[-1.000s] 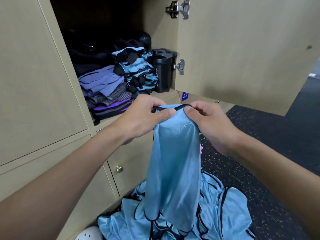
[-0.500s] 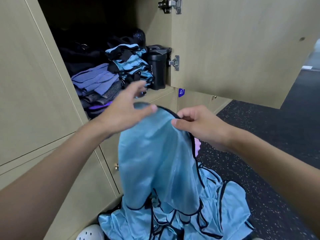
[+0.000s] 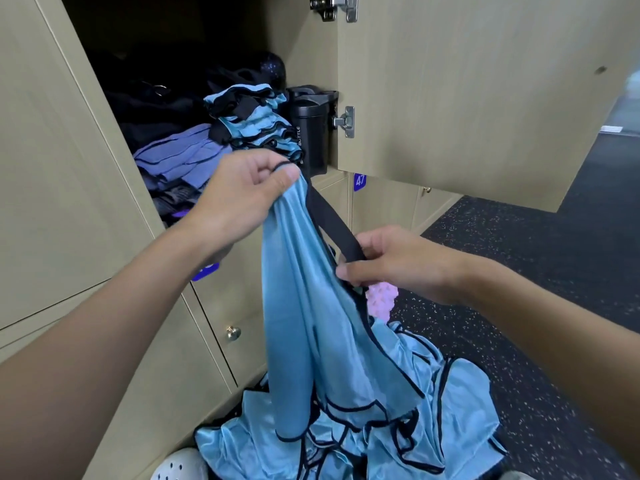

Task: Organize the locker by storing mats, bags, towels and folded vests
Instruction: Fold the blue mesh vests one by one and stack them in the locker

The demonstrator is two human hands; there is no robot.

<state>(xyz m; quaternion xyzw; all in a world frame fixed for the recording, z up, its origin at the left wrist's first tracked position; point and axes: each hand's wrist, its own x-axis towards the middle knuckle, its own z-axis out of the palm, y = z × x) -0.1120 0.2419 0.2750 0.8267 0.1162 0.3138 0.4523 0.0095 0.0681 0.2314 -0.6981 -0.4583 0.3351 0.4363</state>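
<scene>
A light blue vest (image 3: 311,323) with black trim hangs in front of the open locker (image 3: 173,81). My left hand (image 3: 242,199) pinches its top edge just below the locker shelf. Lower and to the right, my right hand (image 3: 391,265) grips the vest's black strap (image 3: 332,223), which runs taut between the two hands. Inside the locker sits a stack of folded blue vests (image 3: 256,123), purple folded cloth (image 3: 180,161) to its left, and dark bags (image 3: 145,105) at the back. More blue vests (image 3: 433,420) lie in a heap on the floor below.
The locker door (image 3: 467,98) stands open on the right. A black bottle (image 3: 311,133) stands by the hinge inside. Shut lockers with knobs (image 3: 233,332) are below. A pink item (image 3: 381,299) lies behind the vest on the dark speckled floor (image 3: 536,271). A white shoe (image 3: 180,465) shows at bottom.
My left hand has closed on the vest's top edge after reaching with spread fingers. My right hand dropped lower and now holds the black strap, pulling it taut.
</scene>
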